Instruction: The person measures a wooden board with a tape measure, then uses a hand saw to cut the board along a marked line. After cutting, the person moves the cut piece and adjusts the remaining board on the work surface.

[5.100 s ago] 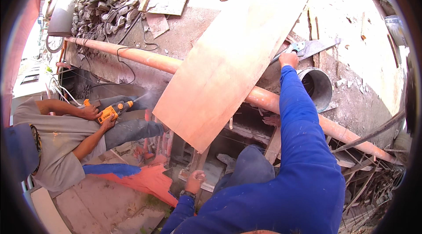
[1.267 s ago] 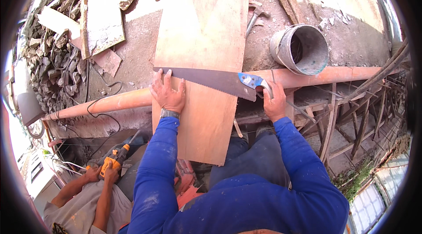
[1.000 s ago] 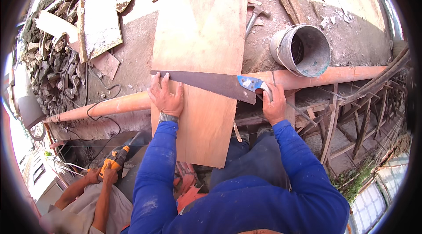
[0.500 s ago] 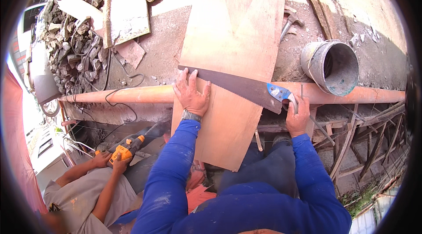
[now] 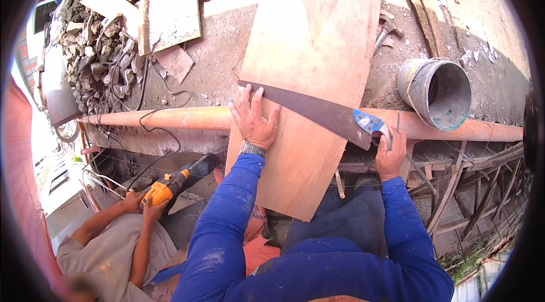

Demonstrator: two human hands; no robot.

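Observation:
My left hand lies with spread fingers on a plywood board, its fingertips touching the blade of a handsaw. The saw lies across the board at a slight slant, toothed edge toward me. My right hand is wrapped round the saw's blue-and-silver handle, just off the board's right edge. The board rests across a long orange pipe and reaches far back over the dusty concrete.
A co-worker at lower left grips a yellow power drill. Rubble and cables lie at back left. A grey bucket and a hammer sit right of the board. Wooden framework fills the lower right.
Since five seconds ago my left hand has moved up onto the board, and the saw now lies across it. Over the last second the view has shifted; both hands keep their hold.

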